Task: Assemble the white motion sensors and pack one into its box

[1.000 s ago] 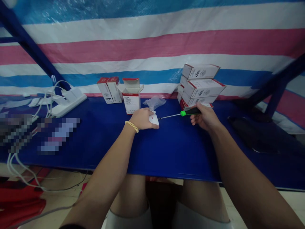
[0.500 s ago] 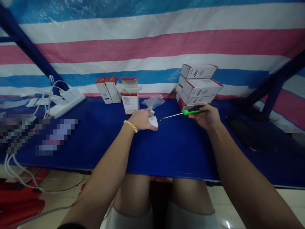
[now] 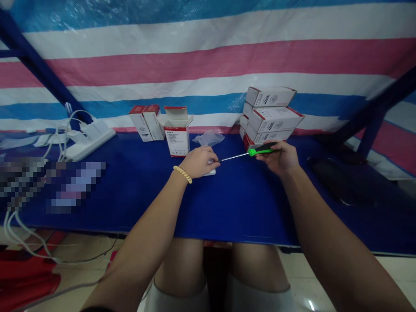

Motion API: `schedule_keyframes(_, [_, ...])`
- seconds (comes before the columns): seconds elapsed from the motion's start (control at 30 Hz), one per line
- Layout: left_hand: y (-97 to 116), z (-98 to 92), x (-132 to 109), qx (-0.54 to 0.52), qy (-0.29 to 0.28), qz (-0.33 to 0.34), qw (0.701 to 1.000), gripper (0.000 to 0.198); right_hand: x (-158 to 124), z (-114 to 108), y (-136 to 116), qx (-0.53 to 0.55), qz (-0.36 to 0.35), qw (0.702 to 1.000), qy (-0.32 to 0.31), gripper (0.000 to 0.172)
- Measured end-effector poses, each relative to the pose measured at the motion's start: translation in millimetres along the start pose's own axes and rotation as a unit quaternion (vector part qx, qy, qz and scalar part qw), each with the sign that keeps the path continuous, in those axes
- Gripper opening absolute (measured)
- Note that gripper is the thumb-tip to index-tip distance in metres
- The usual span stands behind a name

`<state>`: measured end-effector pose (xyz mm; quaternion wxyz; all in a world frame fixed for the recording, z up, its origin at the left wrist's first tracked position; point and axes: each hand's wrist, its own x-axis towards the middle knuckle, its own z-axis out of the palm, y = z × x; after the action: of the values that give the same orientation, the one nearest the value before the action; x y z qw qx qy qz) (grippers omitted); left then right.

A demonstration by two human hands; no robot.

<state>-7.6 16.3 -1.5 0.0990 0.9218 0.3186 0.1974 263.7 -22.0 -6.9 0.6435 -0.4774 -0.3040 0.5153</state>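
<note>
In my right hand (image 3: 283, 158) is a screwdriver (image 3: 259, 150) with a green and black handle, its thin metal shaft pointing left. My left hand (image 3: 200, 162) has thumb and fingers pinched together at the screwdriver's tip; any small part between them is too small to make out. Under the left hand lies a white plastic device (image 3: 211, 172), mostly hidden, with only its edge showing on the blue table. Just behind the left hand stands an opened white and red detector box (image 3: 178, 141), flaps up.
Crumpled clear plastic bag (image 3: 209, 138) lies behind the hands. White and red boxes are stacked (image 3: 273, 117) at the back right; two more boxes (image 3: 147, 123) stand left. A white power strip (image 3: 91, 141) with cables is farther left, and a dark flat object (image 3: 341, 180) lies right.
My left hand has let go of the white device and shifted its fingers right, onto the screwdriver's tip. My right hand still holds the screwdriver, nearly unmoved.
</note>
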Motion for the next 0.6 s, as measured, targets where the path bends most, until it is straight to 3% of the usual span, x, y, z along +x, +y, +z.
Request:
schedule_keyframes(0.17, [-2.2,0.8,2.5,0.017,0.036,-0.015,0.999,0.015,2.6,-1.7,-2.2,0.028,0.003,0.998,0.055,0.023])
schedule_keyframes(0.4, [-1.8,0.8,3.0,0.017,0.059,-0.062,0.996,0.016,9.8,-5.8,2.3,0.037,-0.044,0.99,0.131,0.023])
schedule_keyframes(0.6, [-3.1,1.7,2.9,0.007,0.081,-0.077,0.994,0.019,16.2,-11.1,10.6,-0.034,-0.101,0.987,0.117,0.021])
